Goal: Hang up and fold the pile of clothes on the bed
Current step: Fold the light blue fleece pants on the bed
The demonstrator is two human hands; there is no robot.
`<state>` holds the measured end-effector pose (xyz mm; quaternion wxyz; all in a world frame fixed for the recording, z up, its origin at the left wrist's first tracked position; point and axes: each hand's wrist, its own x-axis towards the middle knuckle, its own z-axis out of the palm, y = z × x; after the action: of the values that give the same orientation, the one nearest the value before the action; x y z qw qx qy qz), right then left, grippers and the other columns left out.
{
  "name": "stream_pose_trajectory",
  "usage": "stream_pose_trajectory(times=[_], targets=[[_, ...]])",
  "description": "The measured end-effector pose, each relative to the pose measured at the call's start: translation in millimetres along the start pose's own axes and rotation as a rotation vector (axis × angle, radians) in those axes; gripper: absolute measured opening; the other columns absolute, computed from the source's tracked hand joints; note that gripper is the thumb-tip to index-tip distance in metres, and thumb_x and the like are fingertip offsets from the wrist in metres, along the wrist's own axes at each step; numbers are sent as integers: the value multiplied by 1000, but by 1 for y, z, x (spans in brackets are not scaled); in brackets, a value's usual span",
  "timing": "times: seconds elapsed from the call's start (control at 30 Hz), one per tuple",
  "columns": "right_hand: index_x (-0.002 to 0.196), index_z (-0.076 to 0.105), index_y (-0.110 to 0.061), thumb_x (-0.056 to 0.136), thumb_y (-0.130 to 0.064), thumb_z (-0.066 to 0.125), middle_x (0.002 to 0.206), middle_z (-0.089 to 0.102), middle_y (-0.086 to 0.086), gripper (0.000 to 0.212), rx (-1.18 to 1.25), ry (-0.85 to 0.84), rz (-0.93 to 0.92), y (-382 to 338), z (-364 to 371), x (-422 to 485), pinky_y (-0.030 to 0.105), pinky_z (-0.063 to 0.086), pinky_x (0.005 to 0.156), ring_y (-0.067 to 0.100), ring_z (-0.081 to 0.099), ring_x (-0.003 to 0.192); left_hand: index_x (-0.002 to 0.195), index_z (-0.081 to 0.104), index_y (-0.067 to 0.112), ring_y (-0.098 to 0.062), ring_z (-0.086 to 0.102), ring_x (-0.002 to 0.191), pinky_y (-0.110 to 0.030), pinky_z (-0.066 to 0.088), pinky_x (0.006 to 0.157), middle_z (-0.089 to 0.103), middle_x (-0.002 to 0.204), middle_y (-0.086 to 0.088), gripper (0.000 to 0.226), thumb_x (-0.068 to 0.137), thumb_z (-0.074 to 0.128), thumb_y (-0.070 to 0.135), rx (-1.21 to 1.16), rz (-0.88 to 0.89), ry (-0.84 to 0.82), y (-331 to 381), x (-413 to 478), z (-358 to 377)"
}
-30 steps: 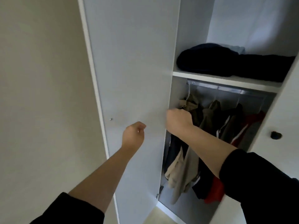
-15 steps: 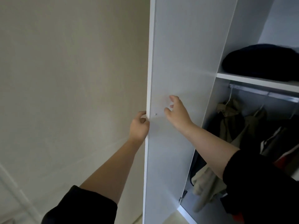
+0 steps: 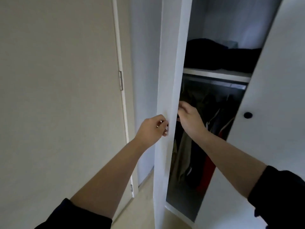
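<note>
Wardrobe door [image 3: 171, 63], edge-on: left hand [image 3: 151, 128] grips its front, right hand [image 3: 189, 119] curled behind, grip unclear; we should swing it slowly.

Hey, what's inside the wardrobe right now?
Dark folded clothes sit on the shelf; below, garments hang from a rail, beige, dark and red. The half-open left door and the shut right door hide both sides of the inside.

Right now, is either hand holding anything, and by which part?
The left hand grips the wardrobe door at mid-height on its outer face. The right hand is at its inner side; grip cannot be told.
</note>
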<state>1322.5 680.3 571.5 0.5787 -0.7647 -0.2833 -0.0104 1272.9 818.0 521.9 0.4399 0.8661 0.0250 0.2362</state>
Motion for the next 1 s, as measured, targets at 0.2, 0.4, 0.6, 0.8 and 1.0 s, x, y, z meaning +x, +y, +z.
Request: stream_pose_trajectory(times=[0.2, 0.4, 0.6, 0.8, 1.0], targets=[[103, 65, -16, 100, -11, 39, 106, 68, 8, 26, -54, 138, 105, 48, -109, -13, 37, 52, 93, 24, 64, 99, 81, 57, 14, -19, 58, 60, -34, 51, 61, 59, 65, 2, 28, 98, 40, 28, 427, 193, -55, 55, 45, 99], [121, 60, -17, 93, -6, 46, 121, 56, 0, 33, -548, 416, 128, 101, -195, -14, 8, 34, 77, 10, 54, 96, 86, 54, 13, -23, 54, 71, -28, 38, 62, 52, 77, -1, 26, 99, 32, 19, 654, 255, -109, 90, 101, 166], [131, 49, -13, 98, -17, 46, 108, 62, 10, 34, -805, 308, 216, 128, -226, 23, 27, 41, 78, 28, 60, 98, 106, 52, 10, -23, 64, 81, -24, 32, 53, 66, 93, -4, 19, 92, 41, 4, 858, 317, -175, 93, 135, 206], [94, 58, -8, 92, -24, 59, 86, 67, 7, 16, -735, 463, 196, 142, -214, 55, 37, 49, 72, 27, 61, 78, 105, 52, 11, -23, 65, 82, -24, 19, 44, 60, 87, -1, 22, 88, 42, 1, 833, 351, -190, 92, 168, 230], [92, 61, -15, 89, -11, 58, 79, 65, -3, 6, -716, 528, 84, 160, -204, 60, 26, 39, 65, 20, 59, 72, 100, 54, 12, -22, 62, 81, -27, 26, 49, 52, 89, -2, 23, 88, 39, -1, 893, 448, -172, 90, 179, 244]])
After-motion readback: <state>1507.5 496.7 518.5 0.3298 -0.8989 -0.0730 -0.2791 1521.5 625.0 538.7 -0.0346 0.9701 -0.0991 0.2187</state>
